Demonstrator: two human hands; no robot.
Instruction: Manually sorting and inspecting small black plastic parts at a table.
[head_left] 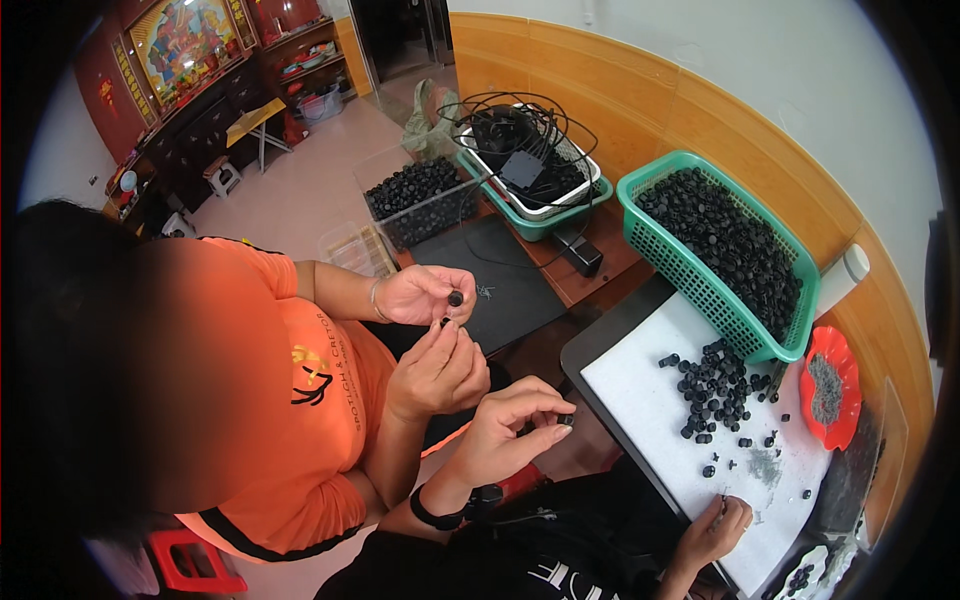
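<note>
My left hand (505,435), with a black band on its wrist, is raised off the table's left edge. Its thumb and fingers pinch a small black cylindrical part (566,419). Low over the white table mat (640,375) my right hand (715,532) is closed, fingertips together at the surface. What it holds, if anything, is too small to make out. Beyond it lie a thin scatter of fine grey bits (766,468) and a heap of small black cylindrical parts (715,388). A red scalloped dish (848,357) holds more fine grey bits.
A green basket (655,238) full of black parts stands at the table's back. Left of me, a co-worker in an orange shirt (300,400) holds small black parts. Beyond are a clear bin (420,225) of black parts and a white basket (590,185) with tangled cables.
</note>
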